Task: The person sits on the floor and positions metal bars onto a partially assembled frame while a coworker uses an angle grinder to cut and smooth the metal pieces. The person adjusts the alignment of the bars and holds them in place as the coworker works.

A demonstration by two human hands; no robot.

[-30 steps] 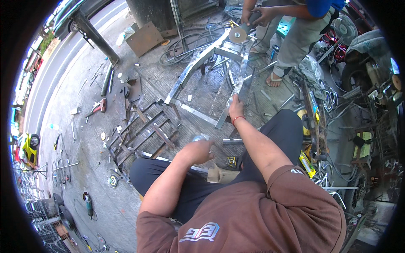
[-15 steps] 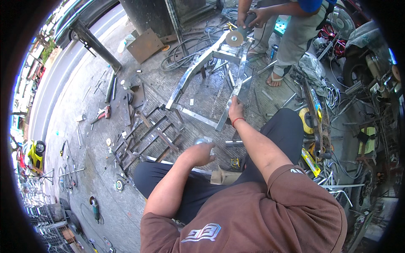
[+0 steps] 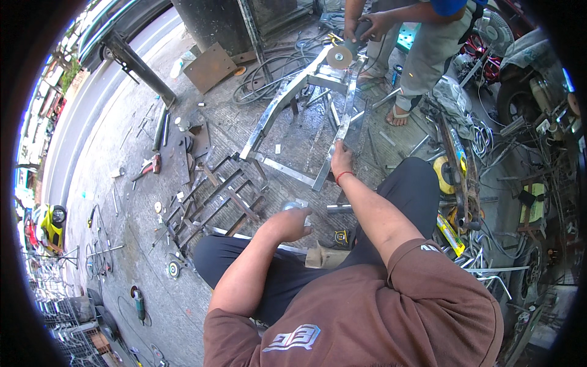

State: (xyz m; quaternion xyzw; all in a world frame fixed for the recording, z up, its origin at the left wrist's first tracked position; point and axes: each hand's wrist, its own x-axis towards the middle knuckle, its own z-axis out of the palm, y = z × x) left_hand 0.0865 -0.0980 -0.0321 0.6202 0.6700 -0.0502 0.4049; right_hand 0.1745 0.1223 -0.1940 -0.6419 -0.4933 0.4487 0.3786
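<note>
A silvery welded metal frame (image 3: 278, 110) stands in front of me, with two long bent rails and crossbars. My right hand (image 3: 342, 159) is closed around the near part of its right rail. Over my lap, my left hand (image 3: 288, 225) is curled around a clear, shiny object (image 3: 295, 205), whose kind I cannot make out; the fingers partly hide it. At the frame's far end, a co-worker's hands (image 3: 365, 27) hold an angle grinder (image 3: 340, 56) with a tan disc by the crossbar. A tape measure (image 3: 341, 237) lies by my legs.
A dark metal grate (image 3: 223, 196) lies left of the frame. Farther left are a red-handled tool (image 3: 150, 166) and a teal grinder (image 3: 138, 304) with its cord. Coiled cables (image 3: 269, 79) lie behind. Metal scraps, a yellow disc (image 3: 444, 174) and wires crowd the right.
</note>
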